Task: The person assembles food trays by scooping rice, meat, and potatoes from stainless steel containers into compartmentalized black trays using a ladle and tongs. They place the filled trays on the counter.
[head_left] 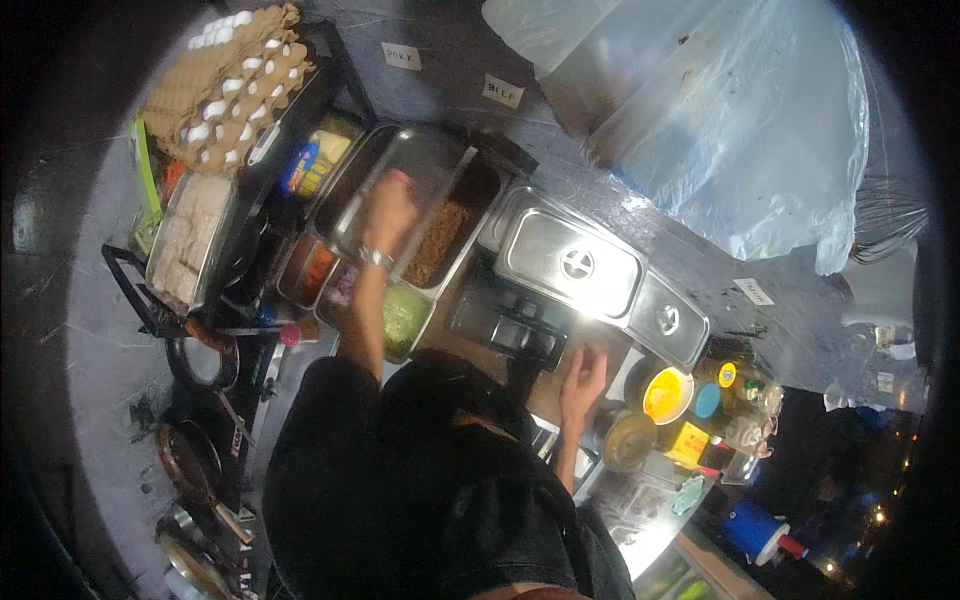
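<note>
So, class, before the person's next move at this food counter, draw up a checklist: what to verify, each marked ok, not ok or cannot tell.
1. Right hand free: ok, open with nothing in it.
2. Left hand free: cannot tell, its fingers are too blurred.
3. Brown shredded food in sight: ok.
4. Green food uncovered: ok.
5. Large steel lid clear of both hands: ok.

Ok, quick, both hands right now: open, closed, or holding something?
Left hand: looks curled, but whether it is closed on anything cannot be told.
Right hand: open, nothing visible in it.
</note>
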Demonstrator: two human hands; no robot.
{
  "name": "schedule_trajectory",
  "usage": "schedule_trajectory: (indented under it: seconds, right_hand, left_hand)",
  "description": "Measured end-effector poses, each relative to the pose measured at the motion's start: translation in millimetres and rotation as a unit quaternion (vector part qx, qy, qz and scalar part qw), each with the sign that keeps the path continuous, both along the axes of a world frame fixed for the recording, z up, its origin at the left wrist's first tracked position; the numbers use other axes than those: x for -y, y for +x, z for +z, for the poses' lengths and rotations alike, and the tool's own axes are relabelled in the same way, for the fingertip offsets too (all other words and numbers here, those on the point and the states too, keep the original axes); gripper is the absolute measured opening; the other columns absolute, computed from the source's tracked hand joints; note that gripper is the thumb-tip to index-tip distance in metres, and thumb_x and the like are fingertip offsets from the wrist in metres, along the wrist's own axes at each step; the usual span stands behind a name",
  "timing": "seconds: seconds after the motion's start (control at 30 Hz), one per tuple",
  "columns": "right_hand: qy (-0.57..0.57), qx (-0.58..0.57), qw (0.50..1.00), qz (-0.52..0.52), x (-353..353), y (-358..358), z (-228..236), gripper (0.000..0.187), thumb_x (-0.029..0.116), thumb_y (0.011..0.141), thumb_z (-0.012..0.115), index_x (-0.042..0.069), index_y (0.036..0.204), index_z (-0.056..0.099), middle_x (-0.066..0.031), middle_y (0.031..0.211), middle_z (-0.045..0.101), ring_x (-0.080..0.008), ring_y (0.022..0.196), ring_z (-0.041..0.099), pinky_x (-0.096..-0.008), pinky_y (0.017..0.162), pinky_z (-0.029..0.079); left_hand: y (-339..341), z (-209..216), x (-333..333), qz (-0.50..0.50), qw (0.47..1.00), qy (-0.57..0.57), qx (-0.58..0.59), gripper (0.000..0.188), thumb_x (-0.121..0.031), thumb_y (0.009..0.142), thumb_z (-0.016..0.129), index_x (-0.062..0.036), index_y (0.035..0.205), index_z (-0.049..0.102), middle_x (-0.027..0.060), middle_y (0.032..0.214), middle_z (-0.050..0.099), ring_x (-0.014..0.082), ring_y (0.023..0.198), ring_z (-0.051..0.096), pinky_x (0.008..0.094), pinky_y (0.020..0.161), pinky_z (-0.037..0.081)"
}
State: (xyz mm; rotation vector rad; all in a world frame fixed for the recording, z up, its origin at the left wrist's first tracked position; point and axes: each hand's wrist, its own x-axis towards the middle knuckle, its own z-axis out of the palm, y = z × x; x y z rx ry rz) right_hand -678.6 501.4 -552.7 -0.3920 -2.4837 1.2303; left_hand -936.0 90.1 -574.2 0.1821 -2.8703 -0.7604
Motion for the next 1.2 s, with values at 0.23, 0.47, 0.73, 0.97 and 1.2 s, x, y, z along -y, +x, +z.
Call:
schedule_trajectory:
  seconds: [0.23, 0.47, 0.73, 0.97, 1.2]
  right_hand:
    - [-0.030, 0.000, 0.999, -0.024, -11.7, 20.9, -18.1, 0.026, 0.014, 0.104, 0.065, -0.005, 0.122, 0.064, -0.0154, 0.108, 0.069, -0.0215, 0.098, 0.065, -0.0348, 0.087, 0.053]
    - [0.000, -0.003, 0.999, 0.036, -15.0, 9.3, -25.3, 0.029, 0.016, 0.104, 0.064, -0.006, 0.124, 0.064, -0.0187, 0.111, 0.069, -0.0273, 0.098, 0.066, -0.0377, 0.089, 0.052]
    - [0.018, 0.025, 0.997, 0.075, -0.8, -2.1, -12.6, 0.025, 0.015, 0.103, 0.066, -0.006, 0.118, 0.065, -0.0172, 0.102, 0.066, -0.0264, 0.090, 0.064, -0.0369, 0.083, 0.052]
    - [-0.024, -0.005, 0.984, 0.176, 36.3, -30.0, -24.5, 0.022, 0.014, 0.100, 0.067, -0.003, 0.114, 0.067, -0.0155, 0.103, 0.069, -0.0283, 0.094, 0.066, -0.0401, 0.087, 0.052]
    - [-0.291, 0.268, 0.858, 0.327, 94.1, -48.6, 12.0, 0.042, 0.033, 0.108, 0.057, -0.001, 0.134, 0.062, -0.0122, 0.116, 0.072, -0.0226, 0.105, 0.068, -0.0365, 0.095, 0.053]
  left_hand:
    - [72.2, 9.3, -228.5, -0.344, 0.938, 0.024, -0.022, 0.028, -0.007, 0.090, 0.064, -0.0058, 0.118, 0.066, 0.0167, 0.122, 0.064, 0.0336, 0.122, 0.057, 0.0541, 0.105, 0.038]
    - [41.2, -40.1, -287.9, -0.374, 0.917, 0.019, -0.139, 0.024, -0.013, 0.092, 0.062, -0.0136, 0.115, 0.067, 0.0106, 0.121, 0.064, 0.0284, 0.120, 0.058, 0.0526, 0.101, 0.042]
    - [112.7, 19.0, 23.6, 0.281, 0.935, -0.213, -0.033, 0.020, -0.022, 0.089, 0.064, -0.0089, 0.099, 0.076, 0.0177, 0.105, 0.071, 0.0338, 0.102, 0.065, 0.0484, 0.087, 0.051]
    - [166.2, -50.5, 215.3, 0.384, 0.822, -0.409, 0.104, 0.033, -0.033, 0.096, 0.058, -0.0089, 0.115, 0.071, 0.0211, 0.136, 0.064, 0.0387, 0.116, 0.065, 0.0596, 0.089, 0.050]
    - [213.7, 36.4, 136.7, 0.280, 0.951, -0.116, 0.056, 0.027, -0.022, 0.101, 0.056, -0.0014, 0.118, 0.061, 0.0284, 0.112, 0.062, 0.0453, 0.109, 0.064, 0.0570, 0.088, 0.053]
